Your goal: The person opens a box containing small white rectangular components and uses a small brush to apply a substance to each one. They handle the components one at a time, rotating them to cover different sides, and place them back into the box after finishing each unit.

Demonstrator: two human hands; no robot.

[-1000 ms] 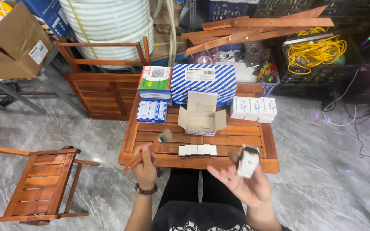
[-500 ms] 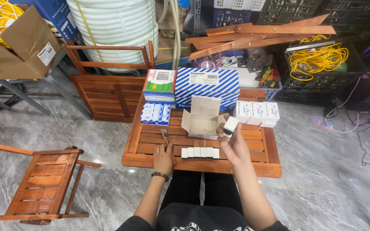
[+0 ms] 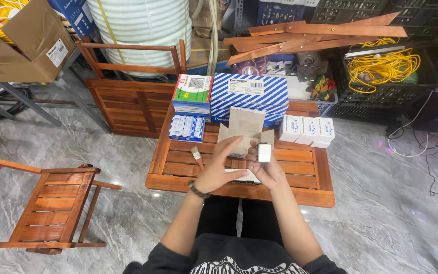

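Observation:
My right hand holds a small white switch-like part upright above the low wooden table. My left hand hovers beside it with fingers spread, reaching toward the part and holding nothing. Just behind the hands stands an open cardboard box. A row of small white parts lies on the table, mostly hidden under my hands. A small screwdriver-like tool lies to the left of my left hand.
A blue-and-white striped box and a green-and-white box stand at the table's back. Small blue packs sit left, three white boxes right. A wooden folding chair stands at left, yellow cable at back right.
My right hand moved the white part from over the open box back toward me. My left hand lifted off the table and came up next to it.

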